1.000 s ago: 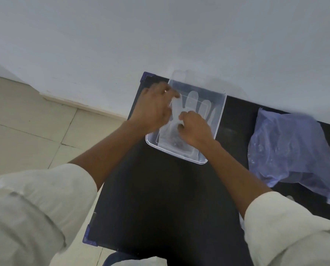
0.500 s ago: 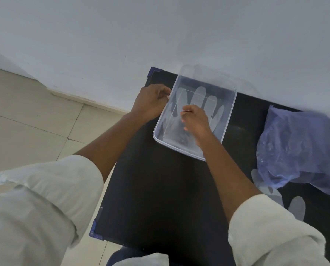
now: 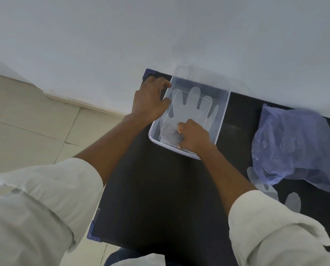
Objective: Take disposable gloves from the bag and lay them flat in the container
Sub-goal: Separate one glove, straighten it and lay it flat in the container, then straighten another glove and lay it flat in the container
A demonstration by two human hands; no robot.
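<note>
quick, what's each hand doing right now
Left hand: gripping the container at its left rim.
Right hand: curled shut inside the container, pressing the glove; a pinch cannot be told.

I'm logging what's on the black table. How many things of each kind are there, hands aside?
Gloves in view: 2, one flat in the container, one by the bag, partly hidden
Container: 1
Bag: 1
Total: 4
Any gloves inside the bag cannot be counted.
</note>
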